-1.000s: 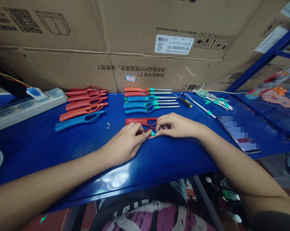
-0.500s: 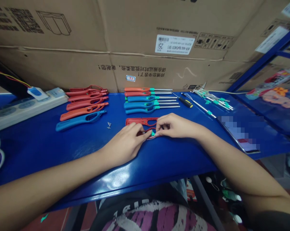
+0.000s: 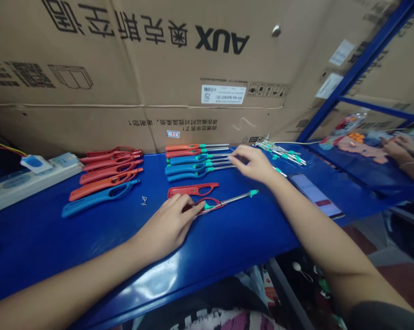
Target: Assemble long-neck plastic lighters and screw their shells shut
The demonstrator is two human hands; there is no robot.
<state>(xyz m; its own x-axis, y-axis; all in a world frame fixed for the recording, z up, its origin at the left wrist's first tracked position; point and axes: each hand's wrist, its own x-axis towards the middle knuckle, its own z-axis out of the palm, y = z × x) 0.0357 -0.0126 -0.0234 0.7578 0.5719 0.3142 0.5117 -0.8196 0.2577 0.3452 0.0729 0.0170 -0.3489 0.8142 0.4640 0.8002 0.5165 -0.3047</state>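
Observation:
My left hand (image 3: 171,220) grips an opened red gas lighter (image 3: 214,204) at its handle end, the thumb by a green trigger (image 3: 207,207). From the lighter's front a metal tube (image 3: 236,198) with a green tip points right. Just behind lies a loose red handle half (image 3: 193,189). My right hand (image 3: 251,165) is raised off the lighter, at the tube ends of a row of lighters (image 3: 186,160) in orange, red and blue. Its fingers are curled, thumb and forefinger close together; what they hold, if anything, is hidden.
Several handle shells (image 3: 100,190) lie at left, beside a power strip (image 3: 42,183). Small screws (image 3: 144,200) lie nearer. To the right are a pile of metal tubes (image 3: 285,153), a phone (image 3: 315,197) and a bottle (image 3: 347,126). Another person's hands (image 3: 401,144) show far right.
My right hand has left the red lighter and moved up and back, over where a yellow-and-black screwdriver lay. The metal tube now shows. My left hand stays on the lighter; the view has tilted up.

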